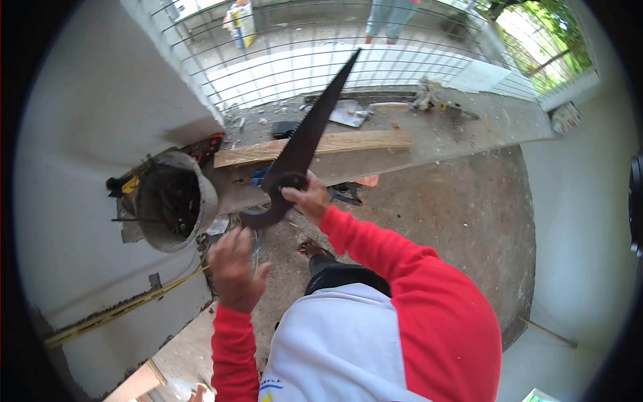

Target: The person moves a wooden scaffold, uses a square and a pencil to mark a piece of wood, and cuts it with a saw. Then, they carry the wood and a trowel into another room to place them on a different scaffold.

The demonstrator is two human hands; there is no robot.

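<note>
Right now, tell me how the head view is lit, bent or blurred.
Head view: the fisheye lens bows the grey wire railing, corners black; daylight glares at top right; the left hand looks slightly motion-blurred; the dark toothed handsaw in the right hand is sharp.

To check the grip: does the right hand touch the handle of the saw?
Touching. The head view shows the right hand closed around the dark handle of the saw, with no gap between them.

Head-worn fisheye view, angled steeply down, near the right hand (309,199), facing the railing (321,60)
</note>
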